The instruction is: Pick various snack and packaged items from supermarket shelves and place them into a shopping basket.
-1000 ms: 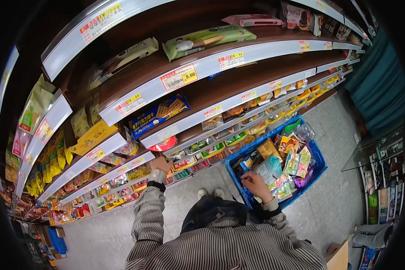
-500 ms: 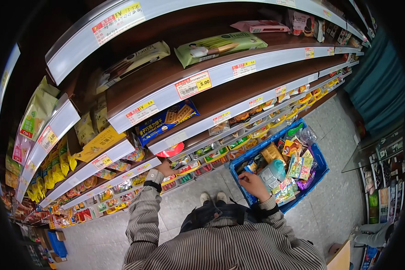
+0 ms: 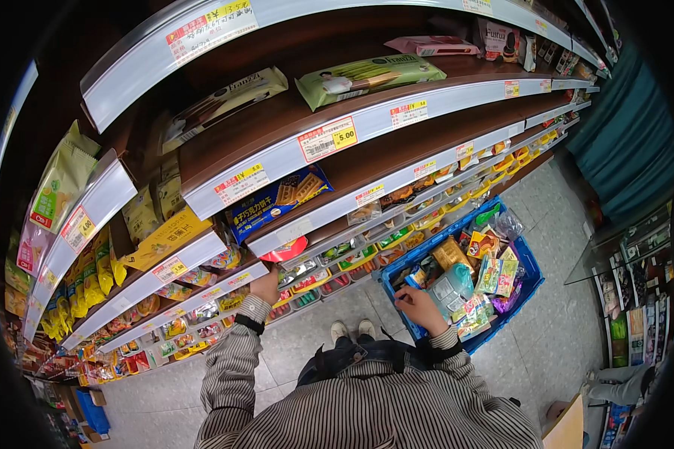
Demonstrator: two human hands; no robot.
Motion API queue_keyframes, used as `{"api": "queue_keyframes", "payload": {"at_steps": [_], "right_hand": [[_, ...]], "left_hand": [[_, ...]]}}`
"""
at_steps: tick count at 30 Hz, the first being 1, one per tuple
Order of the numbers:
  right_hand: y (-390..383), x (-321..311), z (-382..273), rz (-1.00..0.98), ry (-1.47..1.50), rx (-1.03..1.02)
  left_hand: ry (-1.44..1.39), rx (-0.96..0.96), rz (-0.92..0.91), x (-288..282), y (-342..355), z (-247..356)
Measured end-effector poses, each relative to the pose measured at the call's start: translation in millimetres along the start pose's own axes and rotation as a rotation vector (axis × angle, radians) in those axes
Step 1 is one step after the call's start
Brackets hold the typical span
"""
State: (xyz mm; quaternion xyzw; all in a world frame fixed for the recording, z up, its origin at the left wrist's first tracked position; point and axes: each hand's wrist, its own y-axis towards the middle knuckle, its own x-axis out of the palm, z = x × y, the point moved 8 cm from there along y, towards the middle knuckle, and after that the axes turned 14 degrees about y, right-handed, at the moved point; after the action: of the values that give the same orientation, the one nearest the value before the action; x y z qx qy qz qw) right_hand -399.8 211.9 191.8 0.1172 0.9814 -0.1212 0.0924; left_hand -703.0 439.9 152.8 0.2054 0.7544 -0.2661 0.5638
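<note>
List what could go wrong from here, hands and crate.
1. The left hand is close to the shelf edge and its fingers are hard to make out, so it might bump the edge or the small trays.
2. The crate holds a loose heap, with a clear bag up at one corner; a knock could spill something.
3. The right hand is at the crate's side and might catch on the packs.

Single fisheye view from the wearer's head, looking steeply down, shelves [image 3: 367, 123] close ahead, floor [image 3: 296, 337] farther below
</note>
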Motion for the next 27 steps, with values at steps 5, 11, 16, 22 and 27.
{"api": "queue_keyframes", "payload": {"at_steps": [5,11,16,22,27], "right_hand": [[-2,3,-8,-0.015,-0.030,-0.013],[-6,28,-43,-0.155,-0.061,-0.110],[-17,62,-91,-0.253,-0.425,-0.418],[-19,74,-53,-0.483,-0.418,-0.131],[-22,28,-32,-0.243,-0.216,-0.142]], "left_hand": [[0.209,-0.018,0.131,-42,-34,19],[-0.749,0.180,-0.498,-65,-67,75],[-1.146,0.589,-0.383,-87,-66,157],[-1.015,0.632,-0.464,-90,-60,176],[-1.020,0.409,-0.208,-72,-55,148]]}}
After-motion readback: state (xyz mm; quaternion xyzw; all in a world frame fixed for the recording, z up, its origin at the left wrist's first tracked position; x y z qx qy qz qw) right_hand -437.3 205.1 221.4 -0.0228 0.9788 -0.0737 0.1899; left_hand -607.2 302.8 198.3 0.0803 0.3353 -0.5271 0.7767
